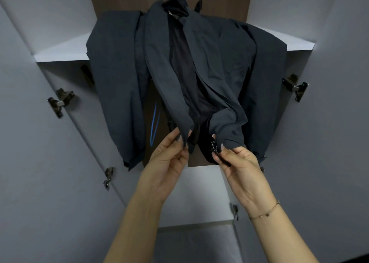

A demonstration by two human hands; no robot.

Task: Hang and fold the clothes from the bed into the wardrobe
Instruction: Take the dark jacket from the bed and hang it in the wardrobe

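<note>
The left hand pinches the jacket left front edge; the right hand pinches the zipper slider on the right edge, a gap between them.

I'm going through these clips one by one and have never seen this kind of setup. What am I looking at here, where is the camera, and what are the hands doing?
There is no machine here: a person works with bare hands, and the single picture comes from a wide-angle camera worn on the head, looking forward and down, which bends the straight edges. In front is an open wardrobe with pale doors swung out to both sides. A dark jacket hangs in it, its front unzipped. The left hand pinches the bottom of one front edge. The right hand, with a thin bracelet on its wrist, pinches the other edge at the zipper slider. It looks as if the person is about to zip it up, though that is only a guess.
</note>
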